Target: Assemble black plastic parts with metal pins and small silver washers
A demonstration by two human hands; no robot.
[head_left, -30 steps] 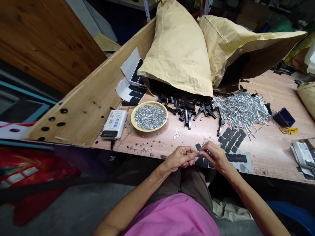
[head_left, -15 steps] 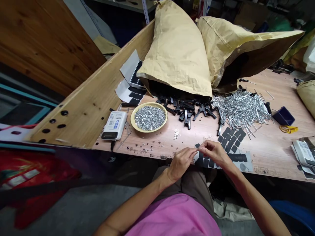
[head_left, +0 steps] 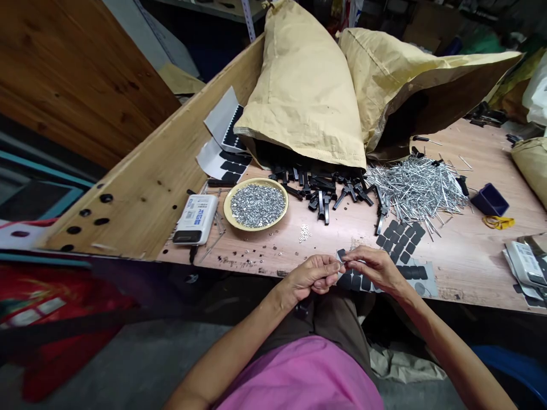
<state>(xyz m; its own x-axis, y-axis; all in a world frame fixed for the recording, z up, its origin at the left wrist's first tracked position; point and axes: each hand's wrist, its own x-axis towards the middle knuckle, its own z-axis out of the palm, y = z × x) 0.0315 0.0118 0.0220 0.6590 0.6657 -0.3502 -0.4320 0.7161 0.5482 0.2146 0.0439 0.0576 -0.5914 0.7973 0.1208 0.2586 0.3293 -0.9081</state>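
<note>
My left hand [head_left: 311, 274] and my right hand [head_left: 372, 267] meet fingertip to fingertip at the near edge of the wooden table [head_left: 470, 267]. Both are closed in a pinch on a small part between them, too small to name. Right under and behind them lies a white sheet of black adhesive pads [head_left: 408, 273]. A yellow dish of small silver nuts [head_left: 256, 205] stands to the far left of the hands. A pile of black plastic pieces [head_left: 325, 191] and a heap of silver metal pins [head_left: 416, 191] lie further back.
Two large tan paper sacks [head_left: 307, 85] lie across the back of the table. A white device [head_left: 195, 218] sits left of the dish beside a raised wooden side board [head_left: 171, 165]. A small blue box [head_left: 489, 199] and yellow rubber bands [head_left: 496, 222] lie at right.
My left hand opened slightly and stretched towards the right one half a second ago, then curled back into a pinch. Both hands stay at the table's near edge.
</note>
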